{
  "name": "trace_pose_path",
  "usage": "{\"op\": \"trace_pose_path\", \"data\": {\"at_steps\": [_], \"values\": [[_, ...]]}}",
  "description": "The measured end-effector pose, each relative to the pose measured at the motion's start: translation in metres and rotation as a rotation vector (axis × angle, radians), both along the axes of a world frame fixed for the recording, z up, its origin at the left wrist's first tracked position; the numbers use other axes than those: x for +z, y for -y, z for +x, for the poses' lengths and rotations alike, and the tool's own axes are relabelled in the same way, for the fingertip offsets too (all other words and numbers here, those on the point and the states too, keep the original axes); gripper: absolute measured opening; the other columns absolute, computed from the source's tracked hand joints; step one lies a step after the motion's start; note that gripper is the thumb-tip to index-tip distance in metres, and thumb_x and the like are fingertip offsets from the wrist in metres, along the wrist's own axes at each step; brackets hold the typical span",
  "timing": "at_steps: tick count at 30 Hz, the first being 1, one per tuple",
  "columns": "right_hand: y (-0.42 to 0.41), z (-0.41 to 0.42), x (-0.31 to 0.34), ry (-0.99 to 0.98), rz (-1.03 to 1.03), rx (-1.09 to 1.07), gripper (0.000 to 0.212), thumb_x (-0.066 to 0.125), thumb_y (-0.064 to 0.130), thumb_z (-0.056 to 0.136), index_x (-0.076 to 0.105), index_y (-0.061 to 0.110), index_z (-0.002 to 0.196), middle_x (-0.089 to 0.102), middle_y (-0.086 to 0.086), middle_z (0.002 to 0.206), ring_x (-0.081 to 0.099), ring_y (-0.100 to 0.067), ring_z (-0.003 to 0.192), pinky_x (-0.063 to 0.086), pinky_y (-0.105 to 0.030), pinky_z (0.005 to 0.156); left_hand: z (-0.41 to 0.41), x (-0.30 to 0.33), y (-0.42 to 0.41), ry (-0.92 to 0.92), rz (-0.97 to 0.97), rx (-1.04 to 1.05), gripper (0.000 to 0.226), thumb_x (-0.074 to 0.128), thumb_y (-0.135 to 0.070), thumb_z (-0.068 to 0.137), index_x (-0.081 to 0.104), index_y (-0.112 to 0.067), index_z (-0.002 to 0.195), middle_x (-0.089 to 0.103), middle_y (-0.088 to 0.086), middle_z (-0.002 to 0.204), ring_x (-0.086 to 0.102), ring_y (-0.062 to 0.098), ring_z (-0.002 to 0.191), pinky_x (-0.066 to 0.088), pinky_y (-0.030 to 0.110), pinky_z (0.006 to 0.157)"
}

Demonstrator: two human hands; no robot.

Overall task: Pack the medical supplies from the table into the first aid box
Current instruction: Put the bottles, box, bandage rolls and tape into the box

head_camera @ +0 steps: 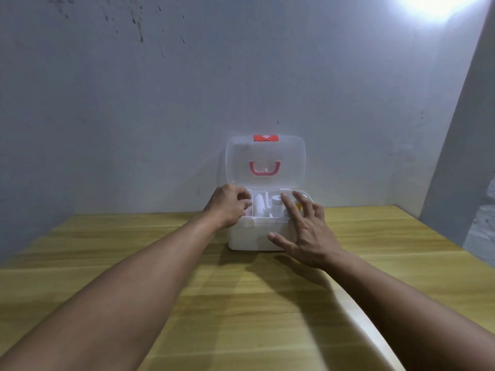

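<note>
The white first aid box point(249, 236) stands at the back of the wooden table, its clear lid point(265, 162) upright with a pink handle and a red latch. Inside its tray lie a white tube-like item point(258, 205), a white-capped bottle point(276, 203) and something yellow point(298, 207). My left hand point(227, 207) is at the box's left rim, fingers curled around a pinkish item in the left compartment; the grip is partly hidden. My right hand point(305, 231) hovers with fingers spread over the box's right front corner, holding nothing.
The wooden table point(241, 303) runs from the front up to a grey wall point(160, 103). A pale curved edge point(361, 311) shows at the lower right under my right forearm. A bright light glares at the top right.
</note>
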State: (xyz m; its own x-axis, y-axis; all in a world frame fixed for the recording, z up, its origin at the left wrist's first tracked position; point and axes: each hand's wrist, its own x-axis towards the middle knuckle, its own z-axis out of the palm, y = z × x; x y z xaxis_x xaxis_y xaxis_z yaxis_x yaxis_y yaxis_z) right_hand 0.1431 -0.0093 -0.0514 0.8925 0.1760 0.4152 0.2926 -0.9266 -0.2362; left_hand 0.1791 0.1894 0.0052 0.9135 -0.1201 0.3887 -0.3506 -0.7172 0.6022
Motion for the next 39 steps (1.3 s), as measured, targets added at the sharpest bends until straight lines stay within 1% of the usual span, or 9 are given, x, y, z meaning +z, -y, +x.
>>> {"op": "trace_pose_path", "data": {"at_steps": [4, 11, 22, 26, 29, 31, 33, 35, 39], "values": [[0.0, 0.0, 0.0, 0.013, 0.015, 0.005, 0.093, 0.047, 0.075, 0.078, 0.004, 0.037, 0.152, 0.001, 0.003, 0.158, 0.009, -0.03, 0.14, 0.035, -0.046, 0.112, -0.001, 0.0, -0.002, -0.038, 0.059, -0.015, 0.024, 0.06, -0.022, 0.087, 0.074, -0.009, 0.074, 0.075, 0.005, 0.085, 0.068, 0.02, 0.087, 0.054, 0.035, 0.082], [0.0, 0.0, -0.001, 0.027, 0.02, 0.004, 0.093, 0.048, 0.074, 0.078, 0.005, 0.036, 0.152, 0.003, 0.003, 0.158, 0.011, -0.029, 0.139, 0.035, -0.045, 0.112, -0.001, 0.004, -0.013, -0.251, -0.013, -0.146, 0.024, 0.064, -0.01, 0.085, 0.075, -0.012, 0.107, 0.072, 0.003, 0.115, 0.063, 0.014, 0.111, 0.045, 0.031, 0.103], [0.0, -0.001, 0.0, 0.009, 0.011, 0.003, 0.093, 0.048, 0.073, 0.079, 0.004, 0.036, 0.152, -0.001, 0.005, 0.157, 0.008, -0.028, 0.14, 0.036, -0.044, 0.111, -0.003, 0.006, -0.002, -0.065, 0.048, -0.064, 0.01, 0.081, -0.019, 0.074, 0.076, -0.011, 0.078, 0.075, 0.004, 0.091, 0.066, 0.013, 0.089, 0.045, 0.019, 0.071], [0.0, -0.002, 0.001, 0.018, 0.018, 0.009, 0.093, 0.049, 0.073, 0.079, 0.005, 0.036, 0.152, 0.0, 0.005, 0.157, 0.009, -0.027, 0.139, 0.035, -0.042, 0.111, -0.001, 0.003, -0.003, -0.12, 0.043, -0.101, 0.014, 0.068, -0.017, 0.084, 0.078, -0.007, 0.085, 0.075, 0.006, 0.104, 0.069, 0.019, 0.094, 0.054, 0.035, 0.089], [0.0, -0.002, 0.001, 0.004, 0.01, 0.001, 0.093, 0.047, 0.073, 0.079, 0.003, 0.036, 0.152, 0.0, 0.004, 0.158, 0.008, -0.028, 0.14, 0.033, -0.044, 0.113, -0.006, 0.005, -0.003, -0.163, -0.149, -0.119, 0.032, 0.054, -0.018, 0.093, 0.066, -0.006, 0.12, 0.06, 0.007, 0.132, 0.064, 0.016, 0.094, 0.056, 0.025, 0.082], [0.001, -0.001, 0.002, -0.011, -0.01, -0.007, 0.094, 0.046, 0.075, 0.079, 0.002, 0.036, 0.152, 0.0, 0.003, 0.16, 0.009, -0.03, 0.141, 0.031, -0.045, 0.114, -0.007, 0.003, -0.004, -0.184, -0.04, -0.127, 0.058, 0.039, -0.044, 0.092, 0.051, -0.003, 0.132, 0.045, 0.012, 0.147, 0.06, 0.023, 0.109, 0.047, 0.038, 0.101], [0.002, 0.0, 0.004, 0.001, -0.078, -0.018, 0.095, 0.04, 0.079, 0.078, 0.001, 0.035, 0.152, 0.002, 0.001, 0.161, 0.012, -0.03, 0.144, 0.028, -0.046, 0.115, -0.008, -0.006, -0.004, -0.229, 0.329, -0.128, 0.087, 0.015, -0.064, 0.081, 0.039, 0.0, 0.135, 0.032, 0.017, 0.152, 0.035, 0.031, 0.138, 0.022, 0.052, 0.116], [0.003, 0.0, 0.008, 0.032, -0.148, -0.03, 0.096, 0.029, 0.083, 0.074, 0.003, 0.034, 0.152, 0.008, 0.0, 0.162, 0.013, -0.029, 0.146, 0.022, -0.049, 0.116, -0.007, -0.015, -0.004, -0.208, 0.535, -0.085, 0.082, 0.009, -0.06, 0.09, 0.022, -0.004, 0.148, 0.013, 0.011, 0.161, 0.007, 0.023, 0.15, 0.004, 0.049, 0.12], [0.002, 0.002, 0.028, 0.087, -0.084, -0.055, 0.086, 0.017, 0.073, 0.079, 0.014, 0.029, 0.152, 0.02, -0.001, 0.16, 0.012, -0.027, 0.148, 0.014, -0.052, 0.118, -0.005, -0.018, -0.001, -0.188, 0.53, -0.085, 0.069, 0.015, -0.051, 0.098, 0.006, -0.008, 0.152, -0.002, 0.008, 0.163, -0.003, 0.017, 0.15, -0.002, 0.042, 0.12]]}}
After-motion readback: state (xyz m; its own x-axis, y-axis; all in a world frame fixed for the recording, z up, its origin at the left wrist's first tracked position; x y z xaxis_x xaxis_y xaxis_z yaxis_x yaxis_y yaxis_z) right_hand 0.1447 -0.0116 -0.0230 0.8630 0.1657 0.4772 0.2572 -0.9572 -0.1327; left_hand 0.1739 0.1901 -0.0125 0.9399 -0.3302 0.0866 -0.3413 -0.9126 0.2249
